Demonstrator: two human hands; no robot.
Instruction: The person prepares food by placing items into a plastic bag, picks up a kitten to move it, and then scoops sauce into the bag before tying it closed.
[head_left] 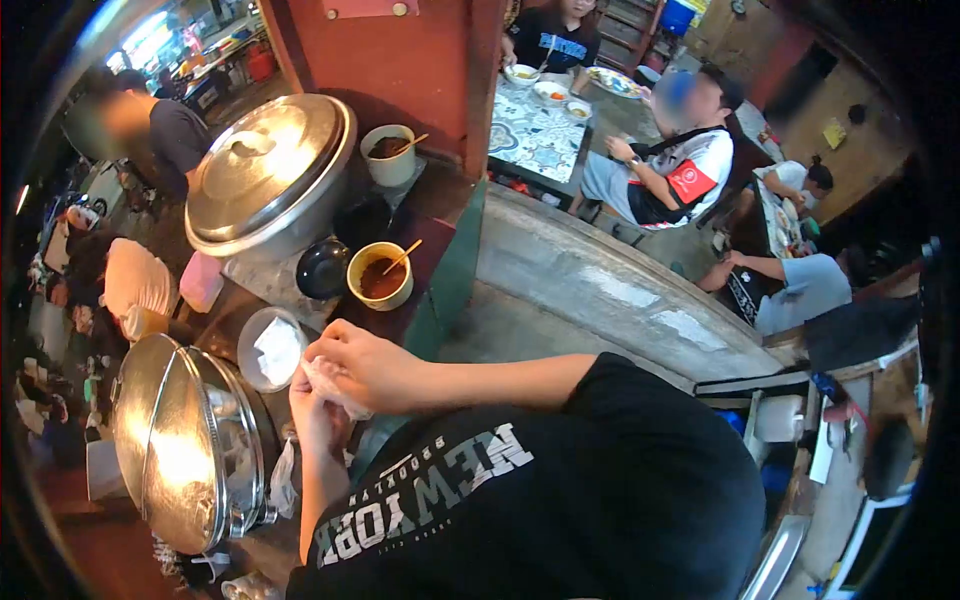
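1. Hands meet at frame centre-left, over the table (262, 283) edge. The right hand (352, 365) comes in from 3 o'clock and the left hand (314, 418) comes up from 6 o'clock.
2. Both hands are closed narrow, fingers pinched on a thin clear plastic bag (338, 388). The right fingers curl over its top and the left hand grips from below.
3. The bag sits crumpled between the two hands, touching both. I can't tell if anything is in it.
4. Clear round tub (272, 350) with something white inside is just beside the hands at 9 o'clock.
5. Yellow bowl (380, 277) of dark sauce with a wooden spoon in it is near the hands at 12 o'clock.
6. Black bowl (322, 268) is touching or just beside the yellow bowl at its 9 o'clock.
7. White cup (390, 155) of dark sauce, also with a spoon, is further out at 12 o'clock, against the red pillar (400, 60).
8. Big steel pot (270, 175) with its lid on is at 11 o'clock from the hands.
9. Steel steamer (185, 440) is at 8 o'clock, close to the left forearm.
10. Pink container (202, 282) is at 10 o'clock.
11. Other people are eating at a tiled dining table (535, 135) at 1 o'clock, well apart.
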